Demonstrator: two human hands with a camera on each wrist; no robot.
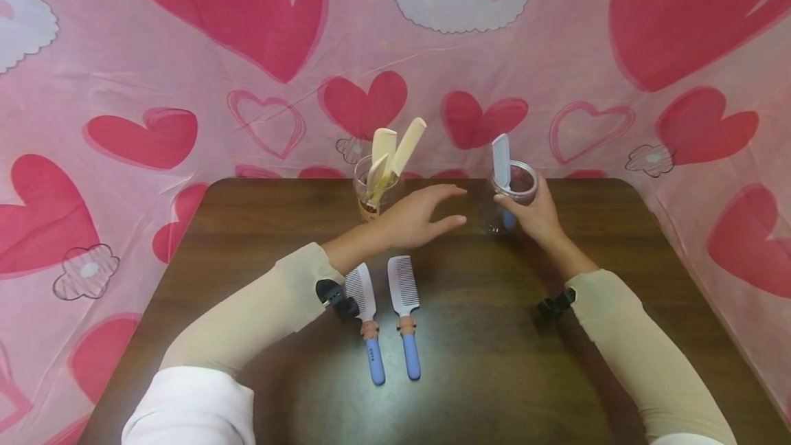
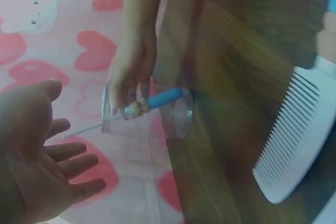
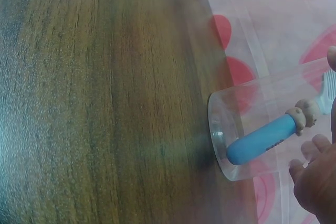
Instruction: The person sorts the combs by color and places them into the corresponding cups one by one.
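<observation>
- The right hand (image 1: 536,215) gripped a clear jar (image 1: 511,199) near the back edge of the dark wooden table (image 1: 494,362), its fingers (image 2: 122,90) curled round the jar's wall close to the rim.
- Inside that jar stood a blue-handled comb (image 1: 502,160), handle down on the jar's bottom and white teeth poking up past the rim; the right wrist view showed the blue handle (image 3: 261,140) leaning against the inside wall.
- The left hand (image 1: 415,218) hovered above the table between the two jars, palm down, fingers (image 2: 73,166) straight and slightly spread, holding nothing.
- Just left of that hand stood a second jar (image 1: 373,196), holding several cream-coloured combs (image 1: 395,150) that fanned out above its rim.
- Two more blue-handled combs lay flat on the table nearer the person, side by side and just apart, teeth ends pointing away: the left one (image 1: 366,321) beside the left wrist strap, the right one (image 1: 404,314) next to it.
- Both forearms wore beige sleeves (image 1: 259,314), each with a black strap at the wrist.
- A pink cloth with red hearts (image 1: 247,19) hung behind and around the table.
</observation>
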